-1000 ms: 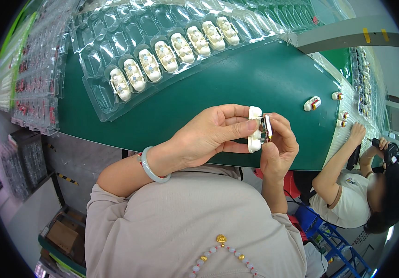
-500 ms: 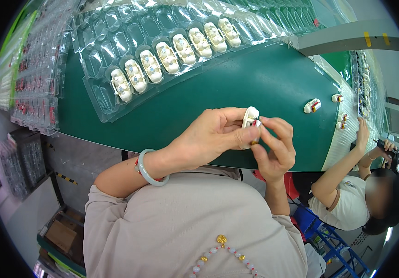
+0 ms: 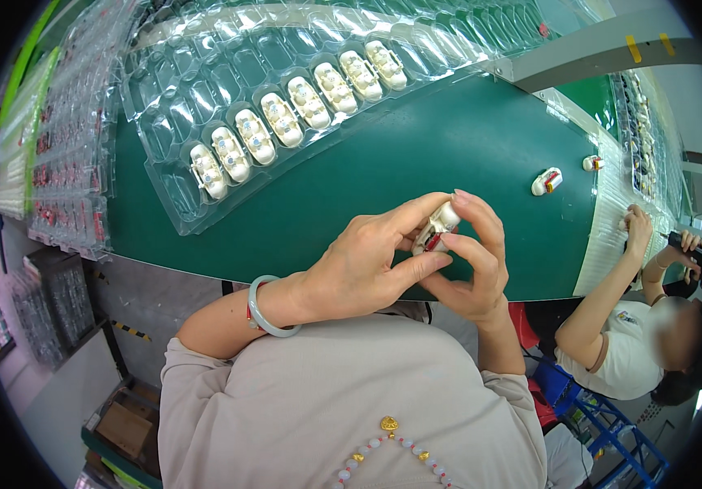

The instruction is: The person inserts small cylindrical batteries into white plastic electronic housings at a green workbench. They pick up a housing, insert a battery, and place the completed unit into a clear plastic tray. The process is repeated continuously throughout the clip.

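Note:
Close above the bench's near edge, both hands hold one small white oval plastic assembly (image 3: 446,217) with a red strip and dark parts on its side. My left hand (image 3: 363,259) grips it from the left, thumb below and fingers partly hidden behind it. The fingers of my right hand (image 3: 481,273) close on it from the right, fingertips at its top and side. A clear blister tray (image 3: 178,218) lies beyond, with a slanting row of several white oval pieces (image 3: 282,121) in its front pockets.
On the green bench (image 3: 416,147) at right lie a white piece with red and yellow (image 3: 547,181) and a smaller one (image 3: 592,163). A grey metal arm (image 3: 579,65) crosses the far right. Stacked trays (image 3: 70,179) stand left. A co-worker's hand (image 3: 638,231) works at right.
The assembly has turned in my hands, showing more of its red and dark side; my right fingers have shifted over its top. Small pieces near the co-worker's hand are gone from their spot.

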A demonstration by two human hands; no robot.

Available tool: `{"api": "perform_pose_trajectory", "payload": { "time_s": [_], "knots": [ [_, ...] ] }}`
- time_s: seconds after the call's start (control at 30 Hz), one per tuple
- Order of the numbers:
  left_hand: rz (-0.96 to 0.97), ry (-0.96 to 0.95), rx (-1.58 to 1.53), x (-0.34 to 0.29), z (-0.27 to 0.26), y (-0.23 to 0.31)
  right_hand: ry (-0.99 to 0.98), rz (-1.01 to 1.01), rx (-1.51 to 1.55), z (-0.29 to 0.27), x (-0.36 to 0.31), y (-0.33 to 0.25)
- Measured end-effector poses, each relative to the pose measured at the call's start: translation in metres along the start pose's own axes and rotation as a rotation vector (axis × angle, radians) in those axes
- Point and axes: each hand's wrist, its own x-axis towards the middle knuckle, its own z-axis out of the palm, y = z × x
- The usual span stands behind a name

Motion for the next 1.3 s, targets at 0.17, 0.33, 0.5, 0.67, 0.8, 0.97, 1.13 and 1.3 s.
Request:
{"api": "perform_pose_trajectory", "payload": {
  "time_s": [0.17, 0.33, 0.5, 0.67, 0.8, 0.97, 1.13, 1.3],
  "knots": [
    [-0.081, -0.06, 0.015, 0.001, -0.001, 0.01, 0.093, 0.037, 0.004, 0.0, -0.001, -0.005],
    [-0.088, -0.034, -0.117, 0.005, 0.003, 0.001, 0.064, -0.109, -0.118, 0.001, -0.009, 0.004],
    [-0.289, -0.063, -0.262, 0.016, 0.008, -0.006, 0.039, 0.045, 0.011, -0.007, -0.021, 0.01],
    [-0.091, -0.167, 0.093, 0.016, 0.019, -0.015, 0.193, 0.532, -0.152, -0.043, -0.054, 0.036],
    [0.014, -0.109, 0.519, -0.009, -0.036, 0.035, 0.317, 0.734, -0.357, -0.096, -0.092, 0.077],
    [0.046, 0.822, 1.308, -0.071, -0.124, 0.055, 0.34, 0.818, -0.486, -0.106, -0.09, 0.081],
    [0.001, 0.881, 1.261, -0.092, -0.139, 0.032, 0.415, 0.689, -0.803, -0.098, -0.085, 0.075],
    [0.115, 0.889, 1.223, -0.093, -0.147, 0.016, 0.37, 0.512, -0.648, -0.099, -0.034, 0.049]
  ]
}}
